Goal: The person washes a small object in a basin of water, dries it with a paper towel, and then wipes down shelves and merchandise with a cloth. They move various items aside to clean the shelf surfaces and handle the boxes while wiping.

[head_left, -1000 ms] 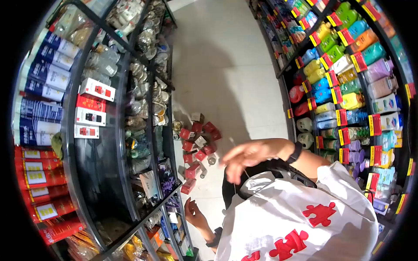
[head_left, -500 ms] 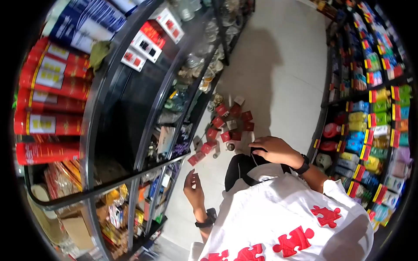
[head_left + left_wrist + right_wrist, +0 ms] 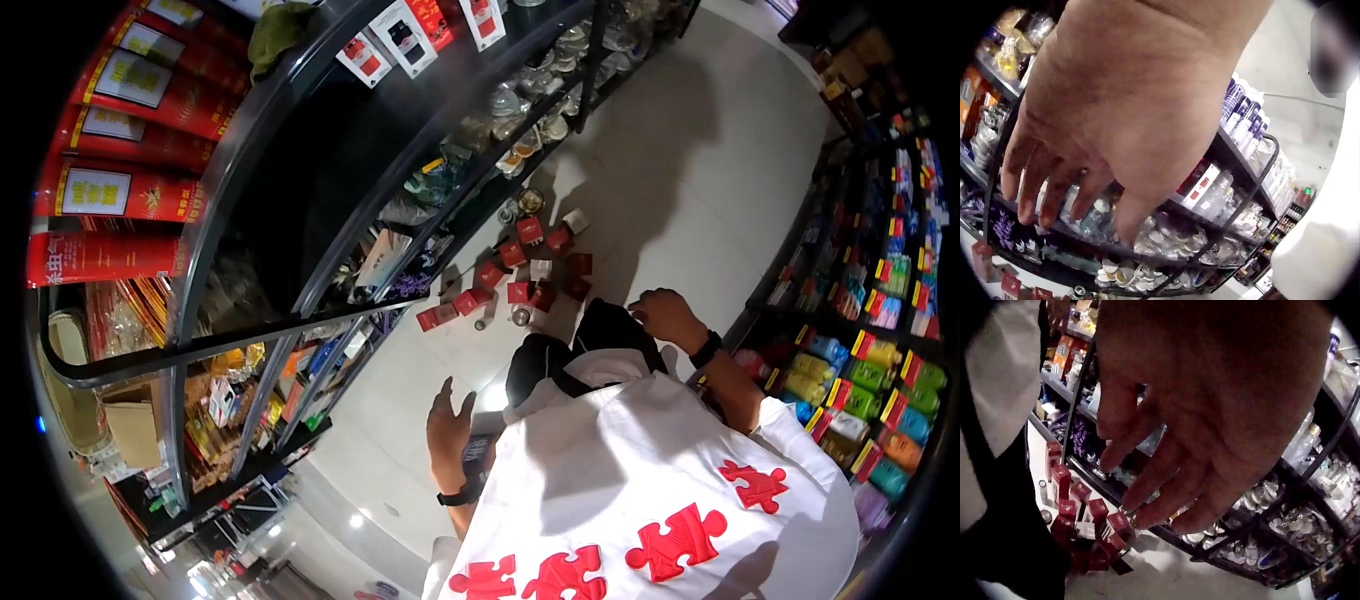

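In the head view my left hand (image 3: 449,431) is held out over the floor with its fingers extended, touching nothing. My right hand (image 3: 670,318) is beside the dark-clad knees, its fingers slightly bent and holding nothing. Small red boxes (image 3: 529,231) lie scattered on the floor ahead of the knees, with a few white-sided ones (image 3: 541,270) and a small jar (image 3: 520,316) among them. The left wrist view shows the left hand (image 3: 1116,106) with spread fingers before the shelves; in the right wrist view the right hand (image 3: 1204,406) hangs relaxed, the red boxes (image 3: 1060,481) below it.
A black shelf unit (image 3: 330,210) stands at the left, with red cans (image 3: 120,130), boxed goods (image 3: 404,38) and glassware (image 3: 510,100). At the right is a shelf of coloured bottles (image 3: 868,400). Tiled floor (image 3: 740,130) runs between them.
The head view has swung, bringing the shelf's near end further into sight. The right hand has drawn back from over the lap to beside the knee. The left hand's fingers have straightened upward.
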Demonstrator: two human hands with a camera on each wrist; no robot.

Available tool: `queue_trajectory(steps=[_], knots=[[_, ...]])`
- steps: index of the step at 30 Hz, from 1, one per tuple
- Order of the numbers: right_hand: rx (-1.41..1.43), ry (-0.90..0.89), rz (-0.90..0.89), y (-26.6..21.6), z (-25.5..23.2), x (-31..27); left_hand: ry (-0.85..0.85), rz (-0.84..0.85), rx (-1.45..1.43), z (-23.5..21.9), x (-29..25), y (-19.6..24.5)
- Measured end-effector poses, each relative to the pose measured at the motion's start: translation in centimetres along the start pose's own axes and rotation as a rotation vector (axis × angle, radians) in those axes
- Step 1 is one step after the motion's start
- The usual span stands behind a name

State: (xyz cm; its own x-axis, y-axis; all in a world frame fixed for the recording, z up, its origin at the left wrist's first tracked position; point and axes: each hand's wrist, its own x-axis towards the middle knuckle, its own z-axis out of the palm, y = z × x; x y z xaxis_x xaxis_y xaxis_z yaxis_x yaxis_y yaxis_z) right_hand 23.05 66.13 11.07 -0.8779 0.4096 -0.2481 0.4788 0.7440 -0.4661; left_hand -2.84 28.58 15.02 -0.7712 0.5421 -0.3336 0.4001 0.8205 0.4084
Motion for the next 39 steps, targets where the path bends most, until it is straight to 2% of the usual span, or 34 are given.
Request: queue_trajectory(steps=[1, 3, 5, 6, 7, 9, 10, 12, 14, 15, 17, 19, 20, 21, 23, 25, 27, 28, 29, 31, 32, 35, 36, 37, 38, 39], knots=[[-0.049, -0.102, 0.052, 1.5, -0.3, -0.2, -0.03, -0.032, -0.082, 0.7, 0.4, 1.6], [-0.052, -0.136, -0.003, 4.1, -0.2, -0.2, -0.064, -0.062, -0.207, 2.4, 0.8, 4.5], [0.04, -0.208, 0.124, 5.1, -1.8, 0.2, -0.126, -0.102, -0.431, 4.9, 1.7, 6.3], [0.055, -0.206, 0.126, 6.4, -1.5, 0.4, -0.196, -0.108, -0.661, 5.4, 2.0, 7.6], [0.057, -0.218, 0.119, 7.7, -1.3, 0.7, -0.158, 0.006, -0.725, 8.4, 2.2, 5.8], [0.509, -0.31, 0.37, 10.7, -1.0, 1.0, -0.245, -0.221, -0.985, 14.2, 1.9, 1.9], [0.511, -0.317, 0.366, 12.4, -0.2, 0.7, -0.191, -0.021, -0.662, 20.9, 1.2, -6.1], [0.264, -0.199, 0.308, 16.6, 2.1, -0.9, -0.223, 0.028, -0.453, 28.0, -3.6, -16.1], [0.196, -0.19, 0.331, 20.1, 3.6, -3.0, -0.341, -0.357, -0.858, 23.7, -9.0, -14.2], [0.127, -0.171, 0.357, 21.9, 4.5, -4.0, -0.341, -0.366, -0.856, 21.8, -10.1, -12.6], [0.221, -0.186, 0.314, 25.9, 7.0, -5.5, -0.005, -1.225, -1.221, 19.1, -11.2, -10.3], [0.872, -0.086, 0.691, 28.0, 8.8, -6.6, -0.018, -1.235, -1.113, 19.7, -12.1, -12.8], [0.768, -0.092, 0.723, 28.1, 9.1, -6.9, -0.031, -1.231, -1.017, 19.9, -11.7, -13.4], [0.664, -0.084, 0.743, 28.3, 9.3, -6.7, -0.009, -1.212, -1.03, 19.3, -10.3, -12.0], [0.649, -0.069, 0.653, 28.9, 10.5, -7.0, -0.025, -0.949, -0.963, 17.0, -7.4, -6.4], [0.742, -0.114, 0.715, 29.2, 11.6, -6.7, -0.131, -0.799, -1.061, 15.4, -3.1, -3.0], [0.757, -0.131, 0.714, 29.3, 12.5, -6.0, -0.141, -0.055, -0.595, 15.3, -0.6, -1.2], [0.833, -0.107, 0.669, 28.9, 12.1, -5.7, -0.107, -0.671, -1.128, 12.1, 1.9, 3.7], [0.838, -0.1, 0.649, 28.7, 12.0, -5.1, -0.09, -0.658, -1.13, 12.1, 3.3, 4.0], [0.864, -0.058, 0.594, 29.0, 12.6, -4.5, -0.161, -0.343, -0.786, 12.2, 4.9, 3.8], [0.88, -0.057, 0.583, 29.4, 13.2, -4.3, -0.167, -0.313, -0.731, 12.1, 5.4, 3.7], [0.836, -0.057, 0.592, 29.1, 13.1, -3.5, -0.184, -0.336, -0.704, 11.2, 5.4, 4.7], [0.835, -0.059, 0.587, 29.1, 13.0, -3.4, -0.181, -0.403, -0.66, 11.2, 5.2, 4.5], [0.868, -0.053, 0.608, 29.1, 13.1, -3.4, -0.178, -0.406, -0.662, 12.4, 4.4, 1.9], [0.901, -0.048, 0.628, 29.1, 13.2, -3.4, -0.228, 0.013, -0.081, 14.6, 3.2, -2.8], [0.902, -0.049, 0.624, 29.4, 13.5, -3.5, -0.259, 0.428, 0.506, 15.6, 2.7, -5.4]])
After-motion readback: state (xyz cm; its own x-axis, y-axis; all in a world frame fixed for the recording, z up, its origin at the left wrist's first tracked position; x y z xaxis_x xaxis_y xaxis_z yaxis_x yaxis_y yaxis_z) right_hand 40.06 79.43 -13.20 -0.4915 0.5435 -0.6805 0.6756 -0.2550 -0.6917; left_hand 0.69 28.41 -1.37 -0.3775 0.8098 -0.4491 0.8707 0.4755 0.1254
